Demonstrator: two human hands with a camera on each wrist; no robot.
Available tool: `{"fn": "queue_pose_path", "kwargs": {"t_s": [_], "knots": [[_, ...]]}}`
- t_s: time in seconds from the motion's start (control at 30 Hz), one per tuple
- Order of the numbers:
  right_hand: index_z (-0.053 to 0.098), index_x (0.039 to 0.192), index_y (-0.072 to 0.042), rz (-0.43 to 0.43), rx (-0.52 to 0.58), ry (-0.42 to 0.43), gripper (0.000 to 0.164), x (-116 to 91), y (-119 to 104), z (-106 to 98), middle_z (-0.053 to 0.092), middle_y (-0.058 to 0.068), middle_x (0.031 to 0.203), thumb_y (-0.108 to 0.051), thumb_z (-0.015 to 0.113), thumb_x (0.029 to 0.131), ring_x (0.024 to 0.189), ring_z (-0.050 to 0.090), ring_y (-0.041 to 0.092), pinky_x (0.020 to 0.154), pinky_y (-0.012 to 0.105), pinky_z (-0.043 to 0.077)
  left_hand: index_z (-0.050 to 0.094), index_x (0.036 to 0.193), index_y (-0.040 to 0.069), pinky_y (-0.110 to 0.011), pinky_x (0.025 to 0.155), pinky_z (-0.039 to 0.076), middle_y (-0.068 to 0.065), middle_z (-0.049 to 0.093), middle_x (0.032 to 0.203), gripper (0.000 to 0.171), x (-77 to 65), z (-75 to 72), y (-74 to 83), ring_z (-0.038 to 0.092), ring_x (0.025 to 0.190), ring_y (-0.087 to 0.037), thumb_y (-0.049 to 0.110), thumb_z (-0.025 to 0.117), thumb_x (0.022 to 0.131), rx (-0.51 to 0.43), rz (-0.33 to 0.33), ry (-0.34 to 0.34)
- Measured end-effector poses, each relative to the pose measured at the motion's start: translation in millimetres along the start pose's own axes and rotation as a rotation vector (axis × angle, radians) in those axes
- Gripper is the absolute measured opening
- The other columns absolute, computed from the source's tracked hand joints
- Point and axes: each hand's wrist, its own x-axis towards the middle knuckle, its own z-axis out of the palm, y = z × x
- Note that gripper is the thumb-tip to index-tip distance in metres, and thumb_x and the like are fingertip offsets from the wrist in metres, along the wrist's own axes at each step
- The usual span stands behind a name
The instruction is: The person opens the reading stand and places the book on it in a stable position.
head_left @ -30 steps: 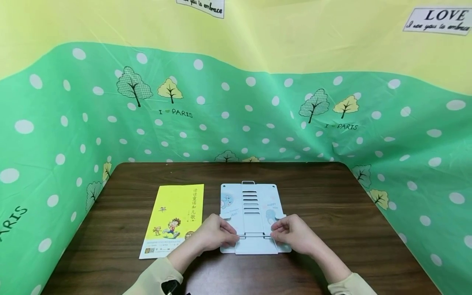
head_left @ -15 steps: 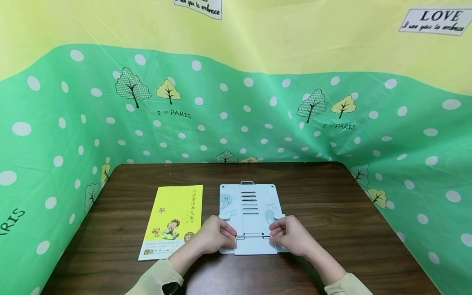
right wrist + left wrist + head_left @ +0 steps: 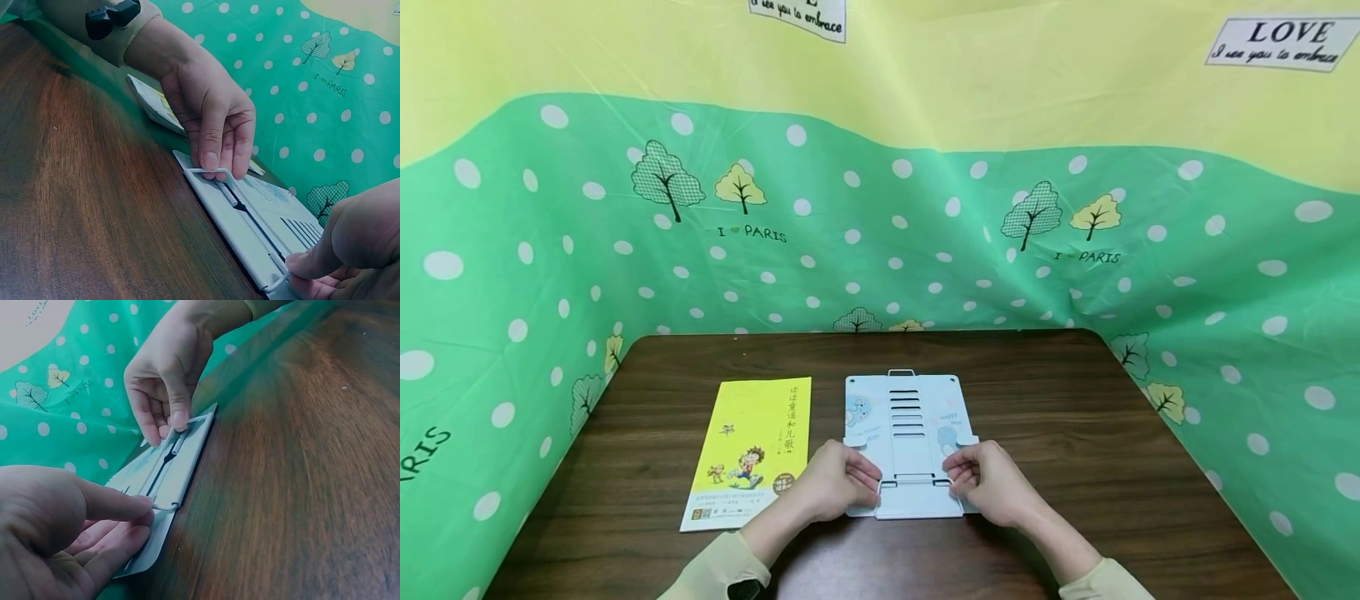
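A pale blue book stand (image 3: pixel 920 454) with cartoon prints and a column of slots lies flat on the table. My left hand (image 3: pixel 841 481) is at its near left side, thumb and fingertips pinching one end of the white wire page holder (image 3: pixel 164 506). On the other side, my right hand (image 3: pixel 988 483) pinches the opposite wire end, as the left wrist view also shows at the right thumb (image 3: pixel 179 419). The wire runs along the stand's lower ledge (image 3: pixel 919 502). Fingers partly cover both side edges of the stand.
Left of the stand lies a yellow children's book (image 3: pixel 752 442) with a cartoon boy on its cover; my left forearm overlaps its lower right corner. Green and yellow patterned cloth (image 3: pixel 880 208) hangs around the back and sides of the dark wooden table (image 3: pixel 1075 400).
The wire bar, seen a second ago stretched between the fingers, now sits lower against the ledge. Both hands stay at the wire ends with slight finger shifts. The head view shifts a little.
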Motion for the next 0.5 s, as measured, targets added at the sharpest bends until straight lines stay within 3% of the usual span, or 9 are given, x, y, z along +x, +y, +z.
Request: {"fn": "queue_pose_path", "kwargs": {"t_s": [0.2,0.5], "knots": [[0.073,0.099,0.010,-0.012,-0.005,-0.029,0.021,-2.0,-4.4,-2.3,0.065,0.007,0.083,0.022,0.068,0.082,0.075,0.063,0.017,0.065,0.025,0.056,0.080,0.096,-0.001,-0.026,0.070,0.060,0.001,0.076,0.080,0.023,-0.5,-1.6,0.5,0.074,0.076,-0.014,-0.004,0.090,0.076,0.015,0.015,-0.010],[0.075,0.086,0.001,-0.025,-0.172,-0.056,0.009,-2.3,-10.3,-6.2,0.064,-0.002,0.075,0.008,0.080,0.084,0.070,0.059,0.011,0.063,0.025,0.051,0.082,0.092,0.005,-0.027,0.066,0.058,0.004,0.076,0.076,0.018,2.5,-4.2,6.1,0.072,0.072,-0.009,0.007,0.092,0.078,0.147,0.000,-0.037]]}}
